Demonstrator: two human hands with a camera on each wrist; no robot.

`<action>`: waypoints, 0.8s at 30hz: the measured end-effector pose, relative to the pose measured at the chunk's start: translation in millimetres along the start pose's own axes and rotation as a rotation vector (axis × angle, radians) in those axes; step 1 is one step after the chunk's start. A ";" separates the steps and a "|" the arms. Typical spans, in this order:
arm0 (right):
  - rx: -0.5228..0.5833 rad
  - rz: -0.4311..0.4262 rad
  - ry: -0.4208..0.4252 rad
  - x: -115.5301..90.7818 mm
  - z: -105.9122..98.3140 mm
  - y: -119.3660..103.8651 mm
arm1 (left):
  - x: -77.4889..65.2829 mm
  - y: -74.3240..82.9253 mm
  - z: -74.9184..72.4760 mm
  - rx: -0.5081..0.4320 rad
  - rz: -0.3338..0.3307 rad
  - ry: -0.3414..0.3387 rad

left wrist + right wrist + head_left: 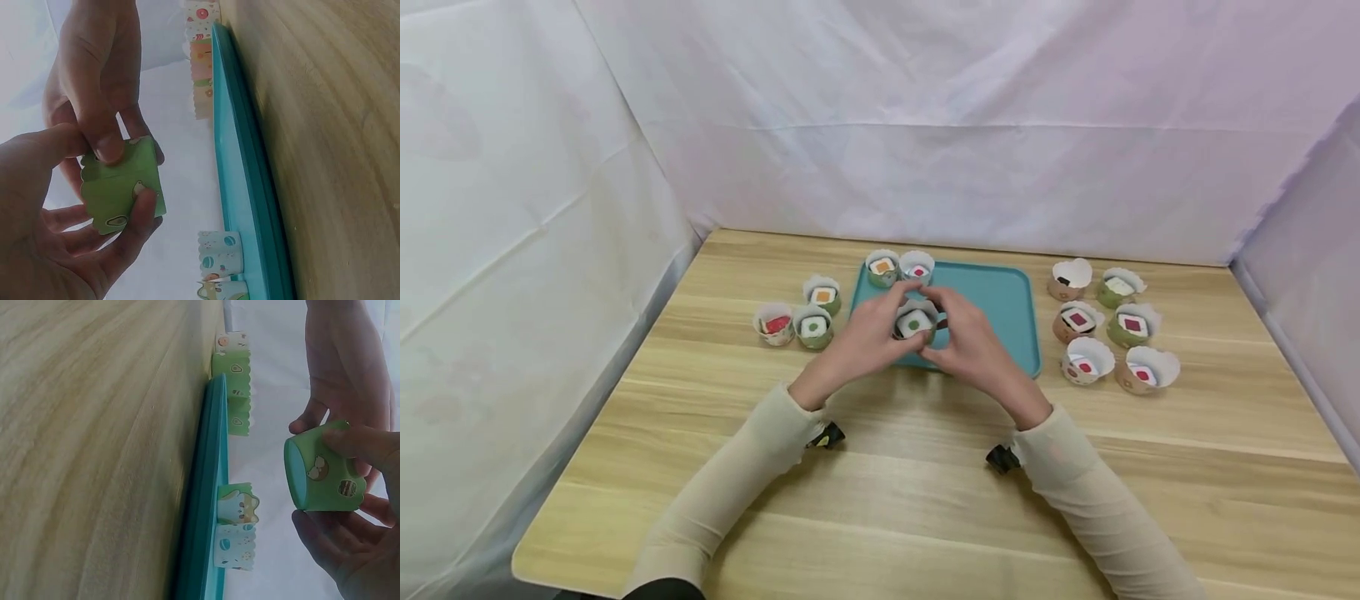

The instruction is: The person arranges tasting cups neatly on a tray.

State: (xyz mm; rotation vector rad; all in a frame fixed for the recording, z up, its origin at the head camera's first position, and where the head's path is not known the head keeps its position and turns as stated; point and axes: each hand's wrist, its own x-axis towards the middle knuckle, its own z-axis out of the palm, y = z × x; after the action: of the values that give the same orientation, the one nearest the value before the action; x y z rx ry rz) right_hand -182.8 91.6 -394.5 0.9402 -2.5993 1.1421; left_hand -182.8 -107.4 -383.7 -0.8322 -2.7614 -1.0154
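Nearest my head view, the cream left sleeve [730, 492] and right sleeve [1097, 492] reach in over the wood-grain table [925, 533], and beyond them I have the left hand [868, 335] and the right hand [967, 342] together on one green paper baking cup [319, 482]. Fingers of both clamp its wall from opposite sides; my wrist views show it held clear of the teal tray [1000, 308], over the tray's left part. Inside it sits a white block [914, 322] with a green dot. As for progress, two cups stand on the tray, just beside each other in its far left corner: an orange-square cup [883, 268] and a white red-marked cup [917, 270]. Left of the tray stand three more, a pale cup [773, 325] with something red inside, a green-dot cup [813, 327] and a second orange-square cup [823, 296]. To the right I count six in three rough pairs, including a pink cup [1077, 322] and a green cup [1134, 325] whose blocks carry dark red squares. I'd judge this partway: two on the tray, one in hand, nine outside it. Whether those nine were handled, I cannot tell.
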 end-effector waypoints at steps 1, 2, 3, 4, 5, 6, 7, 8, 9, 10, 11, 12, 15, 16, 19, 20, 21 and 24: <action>-0.002 -0.003 0.005 -0.6 0.6 0.0 | -0.4 0.2 0.7 -0.006 0.000 0.005; -0.004 -0.004 0.010 -1.1 1.2 0.0 | -0.9 0.5 1.1 -0.014 -0.002 0.009; -0.009 -0.005 0.013 -1.5 1.7 -0.1 | -1.5 1.0 1.4 -0.026 -0.006 0.014; -0.019 -0.007 0.019 -1.9 2.4 -0.1 | -1.7 1.8 1.6 -0.035 -0.012 0.018; -0.031 -0.007 0.024 -2.0 3.0 -0.1 | -1.7 2.5 1.6 -0.044 -0.020 0.021; -0.039 -0.004 0.029 -2.0 3.3 -0.4 | -1.4 2.9 2.0 -0.048 -0.025 0.025; -0.049 -0.001 0.036 -1.8 3.5 -0.6 | -0.9 3.4 2.4 -0.051 -0.026 0.030; -0.058 0.001 0.042 -1.5 3.7 -0.8 | -0.3 3.7 2.9 -0.054 -0.026 0.034; -0.066 0.003 0.048 -1.3 4.0 -0.9 | 0.3 3.8 3.6 -0.052 -0.024 0.036; -0.069 0.006 0.053 -1.1 4.2 -0.9 | 0.8 3.8 4.2 -0.048 -0.020 0.037; -0.068 0.008 0.059 -0.9 4.3 -0.8 | 1.2 3.9 4.7 -0.043 -0.015 0.038; -0.066 0.010 0.065 -0.8 4.3 -0.7 | 1.5 4.1 5.1 -0.039 -0.012 0.036; -0.050 0.015 0.078 -0.9 3.9 0.8 | 1.5 4.3 4.7 -0.049 -0.012 0.017; -0.041 0.017 0.084 -0.7 3.3 1.6 | 1.7 4.2 4.1 -0.057 -0.017 0.008; -0.020 0.020 0.102 -0.4 0.8 5.0 | 3.2 2.4 0.7 -0.089 -0.038 -0.011; -0.012 0.022 0.108 -0.2 -0.3 6.4 | 3.8 1.3 -1.3 -0.104 -0.046 -0.011; -0.011 0.026 0.111 0.2 -1.4 7.9 | 4.3 0.1 -3.5 -0.117 -0.052 -0.006; -0.014 0.051 0.112 1.6 -4.4 12.9 | 4.7 -4.9 -11.6 -0.144 -0.072 0.017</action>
State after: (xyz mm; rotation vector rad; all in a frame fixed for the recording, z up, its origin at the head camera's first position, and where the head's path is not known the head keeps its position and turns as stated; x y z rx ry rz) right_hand -192.3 100.6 -398.7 0.7882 -2.5514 1.1525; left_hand -190.6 -115.5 -376.3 -0.7418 -2.7490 -1.2409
